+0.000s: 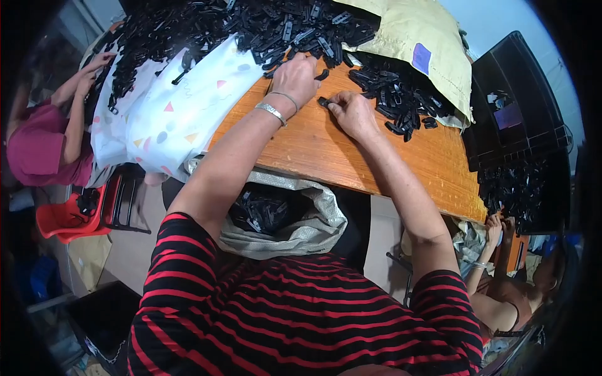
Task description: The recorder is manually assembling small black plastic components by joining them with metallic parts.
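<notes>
My right hand is closed in a pinch on a small black plastic piece, held just over the wooden tabletop. Farther left, my left hand is curled at the front edge of a large heap of black plastic pieces. A curved black plastic piece sticks out by its thumb, and its other fingertips are partly hidden. A smaller pile of similar pieces lies beyond and right of my right hand.
An open woven sack with black contents hangs below the table's front edge. Patterned white sheeting covers the left side; a yellowish paper sack lies at the back. One co-worker is at left, another at lower right.
</notes>
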`<action>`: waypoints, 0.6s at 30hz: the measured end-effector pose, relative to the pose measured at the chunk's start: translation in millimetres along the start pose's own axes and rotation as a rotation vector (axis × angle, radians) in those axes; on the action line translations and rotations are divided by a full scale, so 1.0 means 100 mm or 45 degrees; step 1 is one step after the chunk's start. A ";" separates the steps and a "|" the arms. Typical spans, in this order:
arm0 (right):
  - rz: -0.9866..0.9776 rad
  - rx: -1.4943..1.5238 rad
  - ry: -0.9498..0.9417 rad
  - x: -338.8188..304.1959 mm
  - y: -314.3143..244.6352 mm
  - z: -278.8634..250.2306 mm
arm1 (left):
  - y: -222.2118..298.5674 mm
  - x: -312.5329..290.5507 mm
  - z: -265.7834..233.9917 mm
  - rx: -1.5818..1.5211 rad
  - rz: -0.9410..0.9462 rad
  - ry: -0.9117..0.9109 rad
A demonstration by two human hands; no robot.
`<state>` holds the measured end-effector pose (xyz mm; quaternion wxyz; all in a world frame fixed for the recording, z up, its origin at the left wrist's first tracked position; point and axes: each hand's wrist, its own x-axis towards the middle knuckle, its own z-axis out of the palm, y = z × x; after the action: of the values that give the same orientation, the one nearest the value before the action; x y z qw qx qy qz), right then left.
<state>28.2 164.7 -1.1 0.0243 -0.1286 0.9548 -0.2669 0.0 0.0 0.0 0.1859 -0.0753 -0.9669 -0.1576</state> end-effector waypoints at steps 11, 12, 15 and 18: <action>-0.258 0.272 0.182 -0.08 0.03 0.00 | -0.14 -0.28 -0.16 -1.794 -0.705 -0.269; -0.086 0.651 -0.012 -0.15 -0.10 -0.11 | -0.13 -0.34 -0.18 -1.830 -0.723 -0.321; -0.079 0.945 -0.103 -0.17 -0.13 -0.10 | -0.07 -0.46 -0.18 -1.914 -0.696 -0.441; -0.035 0.952 -0.099 -0.18 -0.09 -0.11 | 0.01 -0.52 -0.19 -1.965 -0.738 -0.500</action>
<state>46.7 167.4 12.8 0.1024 -0.1337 0.7879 -0.5923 53.8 -10.2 -3.2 -0.1368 0.0439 -0.5840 -0.7989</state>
